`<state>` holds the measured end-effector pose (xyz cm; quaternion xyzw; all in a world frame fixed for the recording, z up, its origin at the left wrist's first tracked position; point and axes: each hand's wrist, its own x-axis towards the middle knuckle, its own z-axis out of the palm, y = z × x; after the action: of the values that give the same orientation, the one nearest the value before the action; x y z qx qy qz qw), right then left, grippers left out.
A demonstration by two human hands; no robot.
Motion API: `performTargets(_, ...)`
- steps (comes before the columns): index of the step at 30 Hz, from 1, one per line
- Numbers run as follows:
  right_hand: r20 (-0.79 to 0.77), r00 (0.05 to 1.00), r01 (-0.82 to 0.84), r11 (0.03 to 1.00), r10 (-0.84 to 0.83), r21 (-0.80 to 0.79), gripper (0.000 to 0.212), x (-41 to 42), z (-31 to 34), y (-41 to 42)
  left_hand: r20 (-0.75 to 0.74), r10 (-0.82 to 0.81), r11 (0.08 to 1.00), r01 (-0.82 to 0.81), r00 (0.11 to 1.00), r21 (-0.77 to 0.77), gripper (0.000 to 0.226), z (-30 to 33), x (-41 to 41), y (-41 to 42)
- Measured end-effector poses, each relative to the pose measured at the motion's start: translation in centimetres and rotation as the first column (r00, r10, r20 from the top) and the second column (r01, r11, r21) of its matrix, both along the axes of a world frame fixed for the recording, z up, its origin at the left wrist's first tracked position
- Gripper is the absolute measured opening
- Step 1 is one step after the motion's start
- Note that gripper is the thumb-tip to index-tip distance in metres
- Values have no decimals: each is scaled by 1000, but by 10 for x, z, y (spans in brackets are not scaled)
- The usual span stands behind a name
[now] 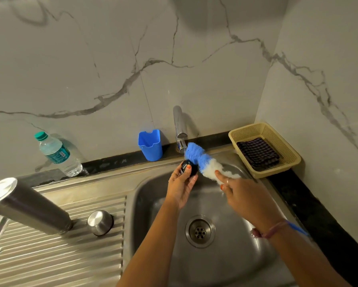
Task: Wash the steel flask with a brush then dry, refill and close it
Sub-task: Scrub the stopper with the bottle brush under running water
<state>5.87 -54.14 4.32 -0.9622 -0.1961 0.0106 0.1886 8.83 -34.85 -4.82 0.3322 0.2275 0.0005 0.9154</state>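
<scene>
The steel flask [27,206] stands upside down on the ribbed drainboard [49,255] at the left. Beside it sits its steel cup lid [100,222]. Over the sink [225,262], my left hand [181,184] grips a small black stopper [191,167] between thumb and fingers. My right hand [244,193] holds the blue and white bottle brush [203,161], index finger stretched along its bristles. The brush head touches the stopper just under the tap [180,129].
A plastic water bottle [58,154] leans against the marble wall at the back left. A blue plastic holder [150,145] stands left of the tap. A beige basket [285,160] with a dark checked cloth [257,153] sits at the back right.
</scene>
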Motion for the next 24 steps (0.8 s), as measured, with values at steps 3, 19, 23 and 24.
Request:
performTargets(3,60,997,-45,997,49,-68,46,-7,3,4,-13,32,999,-31,999,24,41,-1,3,4)
performTargets(19,163,985,0,957,50,-289,40,-17,44,23,-43,-1,996,5,999,88,44,-1,-1,-2)
performTargets(23,120,991,-16,957,52,-289,42,-6,38,40,-26,-7,996,10,1000,93,37,4,1,0)
performTargets(24,104,993,-29,956,62,-291,44,-6,39,39,-29,-4,995,7,1000,102,36,2,1,3)
